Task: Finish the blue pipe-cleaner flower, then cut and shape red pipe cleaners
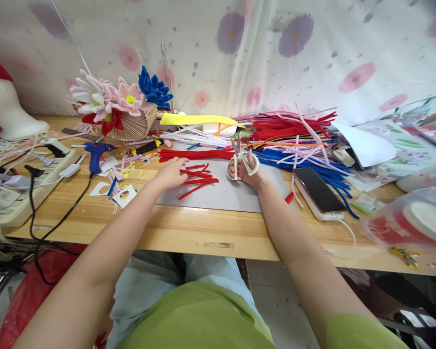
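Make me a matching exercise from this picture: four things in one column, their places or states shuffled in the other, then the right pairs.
Things
1. Scissors
2. Short red stems
3. Glue gun
4. Phone

Places or states
A. Black-screened, to the right of the grey mat
B. At the left hand, on the mat
C. Held in the right hand
D. Blue, to the left of the mat

Pairs: 1-C, 2-B, 3-D, 4-A

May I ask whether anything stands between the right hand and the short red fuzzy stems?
Nothing visible besides the white-handled scissors the right hand holds; flat grey mat lies before the short red fuzzy stems.
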The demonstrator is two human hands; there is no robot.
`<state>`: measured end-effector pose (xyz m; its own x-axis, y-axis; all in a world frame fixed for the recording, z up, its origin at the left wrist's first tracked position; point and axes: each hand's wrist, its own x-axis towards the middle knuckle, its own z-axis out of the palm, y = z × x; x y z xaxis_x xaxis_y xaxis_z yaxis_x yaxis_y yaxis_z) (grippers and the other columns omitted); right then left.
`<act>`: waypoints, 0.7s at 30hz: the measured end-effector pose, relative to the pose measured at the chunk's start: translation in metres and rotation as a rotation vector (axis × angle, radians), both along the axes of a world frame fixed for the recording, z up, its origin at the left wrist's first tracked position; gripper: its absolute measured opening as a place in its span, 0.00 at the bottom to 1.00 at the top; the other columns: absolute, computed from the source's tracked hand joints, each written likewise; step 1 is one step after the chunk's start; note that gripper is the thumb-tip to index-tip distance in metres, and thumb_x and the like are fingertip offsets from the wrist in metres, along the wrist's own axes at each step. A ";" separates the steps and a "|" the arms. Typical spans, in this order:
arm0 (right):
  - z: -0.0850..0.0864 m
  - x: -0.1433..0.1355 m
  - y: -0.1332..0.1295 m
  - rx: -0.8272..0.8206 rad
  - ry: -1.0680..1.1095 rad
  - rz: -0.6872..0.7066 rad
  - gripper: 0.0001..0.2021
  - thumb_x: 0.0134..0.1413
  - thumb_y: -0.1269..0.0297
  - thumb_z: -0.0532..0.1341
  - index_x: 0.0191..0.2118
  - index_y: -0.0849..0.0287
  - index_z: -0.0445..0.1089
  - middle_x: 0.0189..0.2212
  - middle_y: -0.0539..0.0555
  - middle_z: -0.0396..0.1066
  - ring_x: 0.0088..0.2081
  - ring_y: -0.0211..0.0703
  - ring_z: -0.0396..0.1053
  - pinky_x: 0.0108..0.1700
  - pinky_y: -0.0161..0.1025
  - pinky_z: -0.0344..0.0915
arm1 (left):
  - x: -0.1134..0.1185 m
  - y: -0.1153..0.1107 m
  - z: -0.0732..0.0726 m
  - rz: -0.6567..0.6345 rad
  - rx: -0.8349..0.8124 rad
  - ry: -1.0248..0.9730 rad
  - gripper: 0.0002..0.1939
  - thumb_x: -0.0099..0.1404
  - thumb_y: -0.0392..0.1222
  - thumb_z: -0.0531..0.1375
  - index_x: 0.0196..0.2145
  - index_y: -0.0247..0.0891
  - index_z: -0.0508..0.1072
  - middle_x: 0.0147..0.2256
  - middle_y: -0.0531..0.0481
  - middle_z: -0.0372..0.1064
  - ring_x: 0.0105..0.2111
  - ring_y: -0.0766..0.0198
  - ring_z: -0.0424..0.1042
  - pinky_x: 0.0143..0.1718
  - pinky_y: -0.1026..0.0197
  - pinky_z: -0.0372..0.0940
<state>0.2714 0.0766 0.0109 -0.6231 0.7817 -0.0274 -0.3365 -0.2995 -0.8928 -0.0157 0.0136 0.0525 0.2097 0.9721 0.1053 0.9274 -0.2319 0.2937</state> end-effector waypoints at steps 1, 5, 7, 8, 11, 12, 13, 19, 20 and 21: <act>-0.003 0.000 0.000 0.033 0.002 -0.032 0.27 0.49 0.35 0.53 0.30 0.58 0.61 0.21 0.49 0.63 0.20 0.35 0.60 0.19 0.32 0.54 | -0.004 0.006 0.000 0.030 0.018 -0.053 0.24 0.57 0.38 0.54 0.52 0.35 0.65 0.50 0.42 0.66 0.50 0.56 0.66 0.52 0.56 0.59; -0.006 -0.002 0.001 0.131 0.010 -0.183 0.19 0.51 0.44 0.59 0.31 0.58 0.62 0.19 0.45 0.59 0.18 0.30 0.54 0.18 0.29 0.52 | -0.013 0.032 -0.007 0.160 0.048 -0.105 0.18 0.57 0.33 0.52 0.46 0.34 0.69 0.47 0.43 0.69 0.48 0.58 0.67 0.53 0.58 0.59; -0.004 -0.003 0.000 0.133 0.001 -0.204 0.18 0.51 0.46 0.60 0.30 0.58 0.62 0.18 0.45 0.58 0.17 0.29 0.53 0.17 0.28 0.52 | -0.012 0.044 -0.011 0.183 0.033 -0.047 0.17 0.57 0.33 0.53 0.44 0.34 0.70 0.47 0.41 0.69 0.49 0.56 0.67 0.52 0.57 0.59; -0.003 -0.004 -0.001 0.126 -0.003 -0.208 0.19 0.51 0.46 0.60 0.30 0.58 0.61 0.18 0.44 0.57 0.17 0.29 0.53 0.17 0.28 0.52 | -0.010 0.049 -0.013 0.186 0.027 -0.010 0.16 0.57 0.33 0.54 0.44 0.34 0.70 0.47 0.40 0.69 0.49 0.55 0.67 0.52 0.56 0.59; 0.000 -0.005 -0.003 0.099 0.002 -0.255 0.18 0.52 0.46 0.60 0.29 0.58 0.60 0.17 0.44 0.56 0.17 0.29 0.53 0.16 0.28 0.53 | -0.002 0.063 -0.018 0.173 0.003 0.104 0.15 0.59 0.36 0.55 0.44 0.33 0.70 0.48 0.38 0.68 0.51 0.52 0.65 0.52 0.54 0.59; 0.000 -0.005 -0.003 0.091 0.004 -0.275 0.18 0.52 0.46 0.60 0.29 0.57 0.60 0.17 0.44 0.56 0.17 0.29 0.53 0.16 0.28 0.53 | 0.000 0.066 -0.018 0.172 -0.007 0.137 0.15 0.59 0.36 0.55 0.45 0.34 0.70 0.48 0.38 0.68 0.51 0.51 0.65 0.51 0.54 0.60; -0.001 -0.005 -0.003 0.084 0.006 -0.292 0.18 0.52 0.46 0.59 0.29 0.57 0.60 0.17 0.44 0.56 0.17 0.29 0.54 0.16 0.28 0.53 | 0.003 0.069 -0.019 0.176 -0.017 0.162 0.16 0.59 0.37 0.56 0.46 0.34 0.69 0.49 0.38 0.67 0.51 0.51 0.65 0.51 0.54 0.60; -0.008 -0.002 0.002 0.091 0.041 -0.288 0.18 0.51 0.47 0.60 0.29 0.57 0.61 0.18 0.45 0.57 0.17 0.29 0.55 0.17 0.28 0.53 | 0.008 0.078 -0.017 0.145 -0.069 0.289 0.16 0.62 0.35 0.51 0.46 0.33 0.70 0.48 0.35 0.68 0.49 0.50 0.67 0.49 0.52 0.60; -0.008 -0.003 0.002 0.094 0.048 -0.289 0.17 0.50 0.47 0.61 0.29 0.57 0.61 0.18 0.45 0.58 0.18 0.29 0.55 0.17 0.28 0.53 | 0.008 0.079 -0.016 0.120 -0.053 0.313 0.16 0.62 0.34 0.50 0.45 0.32 0.70 0.48 0.35 0.67 0.50 0.49 0.66 0.50 0.52 0.59; -0.008 -0.003 0.002 0.092 0.048 -0.290 0.17 0.50 0.48 0.61 0.29 0.58 0.61 0.18 0.45 0.58 0.18 0.29 0.55 0.17 0.28 0.53 | 0.007 0.080 -0.015 0.096 -0.026 0.332 0.16 0.62 0.33 0.49 0.45 0.31 0.71 0.48 0.34 0.67 0.51 0.48 0.65 0.52 0.51 0.58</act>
